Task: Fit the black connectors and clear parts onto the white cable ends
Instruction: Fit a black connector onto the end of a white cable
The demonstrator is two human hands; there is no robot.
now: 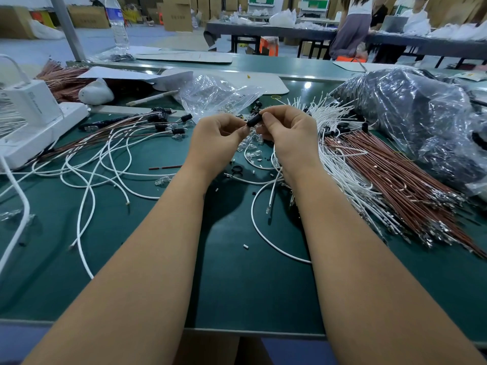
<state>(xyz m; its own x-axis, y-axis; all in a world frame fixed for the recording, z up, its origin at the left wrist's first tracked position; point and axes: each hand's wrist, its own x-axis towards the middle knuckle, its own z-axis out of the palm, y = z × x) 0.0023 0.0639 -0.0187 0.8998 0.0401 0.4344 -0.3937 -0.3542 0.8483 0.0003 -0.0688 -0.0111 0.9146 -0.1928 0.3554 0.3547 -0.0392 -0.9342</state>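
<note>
A small black connector [254,119] is pinched between the fingertips of my left hand [217,138] and my right hand [288,133], held above the green table [237,285]. A white cable [259,230] loops down from under my right hand across the table. Loose clear parts [250,147] lie just below my hands. Finished cables with black connectors [163,122] lie to the left. A thick bundle of white cables [337,143] fans out on the right.
A bundle of brown wires [395,180] lies at right beside a large plastic bag of black parts [421,114]. A clear bag [218,96] sits behind my hands. A white power strip [39,127] stands at left. A water bottle [117,22] stands far back. People work at a distant table.
</note>
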